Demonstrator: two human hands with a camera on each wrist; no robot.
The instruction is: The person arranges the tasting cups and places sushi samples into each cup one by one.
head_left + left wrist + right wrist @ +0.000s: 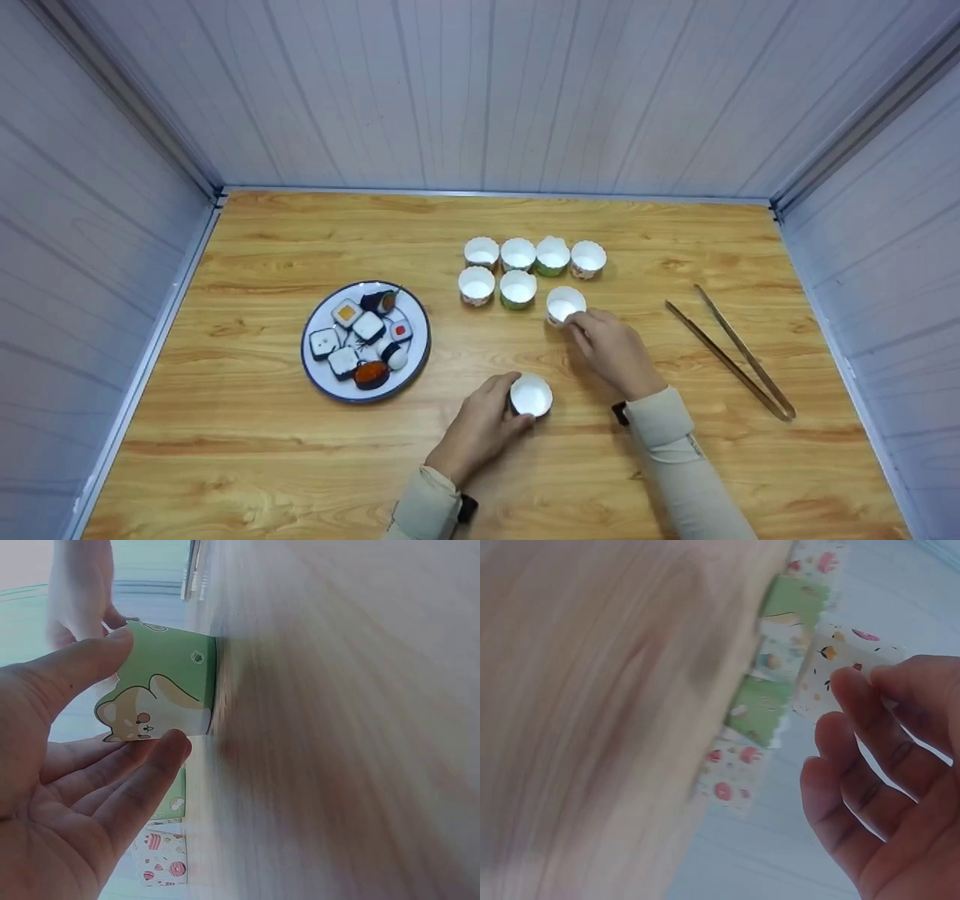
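Note:
My left hand [480, 421] grips a paper baking cup [531, 396] near the front middle of the table, thumb on one side and fingers on the other. In the left wrist view that cup [165, 682] is green with a cartoon dog, its base right at the tabletop. My right hand [611, 351] pinches the rim of another baking cup [565, 304] between thumb and index finger. The right wrist view shows this cup [847, 667] as white with small flower prints. Just behind it, several white-lined cups [517, 289] stand in two rows, mouths up.
To the left, a blue-rimmed white plate [315, 379] carries several sushi pieces [368, 328]. Metal tongs [739, 360] lie spread on the right of the wooden table [247, 465]. White panel walls [450, 97] rise at the back and both sides.

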